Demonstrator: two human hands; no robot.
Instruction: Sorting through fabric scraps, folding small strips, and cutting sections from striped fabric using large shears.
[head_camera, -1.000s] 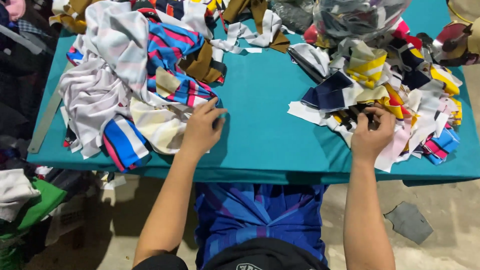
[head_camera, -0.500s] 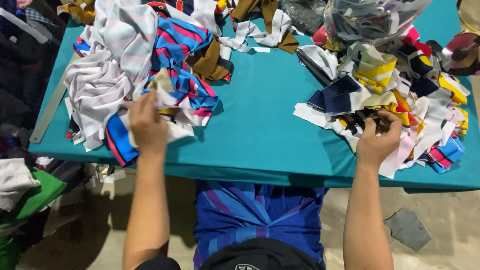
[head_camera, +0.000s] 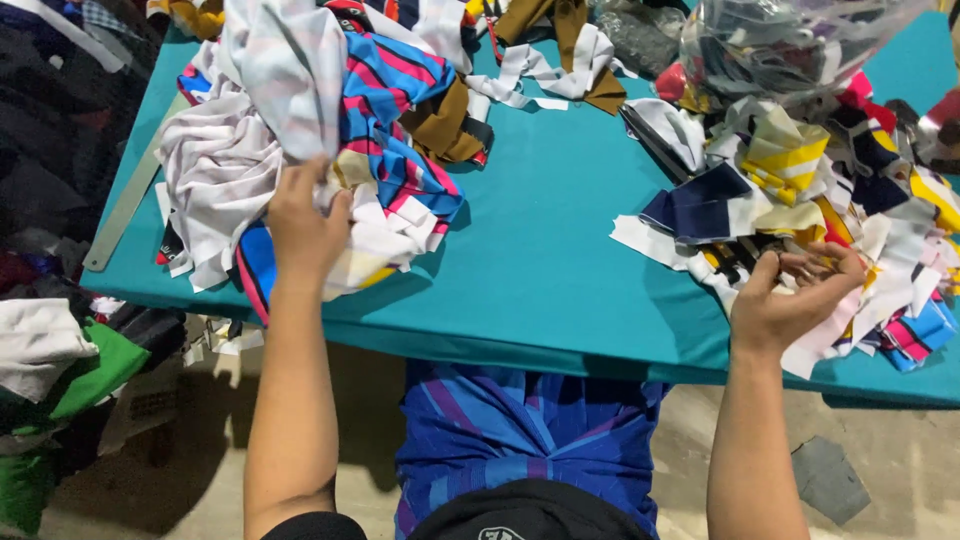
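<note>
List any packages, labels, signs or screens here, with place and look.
Plastic bag: top right of the teal table, clear, crumpled, stuffed with dark and coloured scraps.
No labels, signs or screens show.

A single package shows: a clear plastic bag (head_camera: 790, 45) at the far right of the teal table (head_camera: 540, 260), at the top edge of the view. It is a bulging, crinkled sack of thin, glossy film with pale highlights across its folds, and its upper part is cut off by the picture's edge. Dark, grey and reddish fabric scraps show through the film, blurred by glare. Its lower side rests on the heap of cut cloth pieces (head_camera: 840, 200) on the right side of the table. No labels, signs or screens can be made out anywhere on the table or the floor.
</note>
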